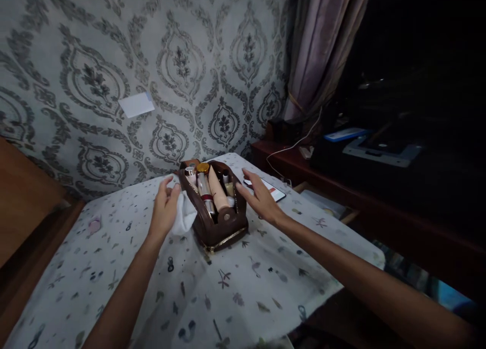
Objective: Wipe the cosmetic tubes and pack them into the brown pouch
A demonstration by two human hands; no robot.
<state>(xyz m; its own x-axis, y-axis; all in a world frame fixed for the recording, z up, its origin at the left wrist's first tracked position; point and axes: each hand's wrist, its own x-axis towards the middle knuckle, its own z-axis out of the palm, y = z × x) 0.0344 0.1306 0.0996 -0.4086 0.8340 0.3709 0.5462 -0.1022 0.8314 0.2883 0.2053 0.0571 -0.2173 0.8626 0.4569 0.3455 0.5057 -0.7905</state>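
A dark brown cosmetic bag [222, 233] stands unzipped on the table. Packed inside are a peach-coloured tube [217, 189], a silvery tube with a red band [205, 193], a gold-lidded jar [203, 168] and several other small containers. To the left of the bag is my left hand [164, 206], with a crumpled white cloth [185, 215] against its palm and below its thumb; some of its fingers are hidden. My right hand [261, 196] is at the bag's right edge, fingers apart and holding nothing. Whether its fingertips touch the bag is unclear.
A phone [279, 193] with a lit screen lies behind my right hand. The table wears a patterned white cloth cover [243, 288]. A small pink item [94, 224] sits at left. An open drawer [322, 202] and a white cable [294, 145] are at right.
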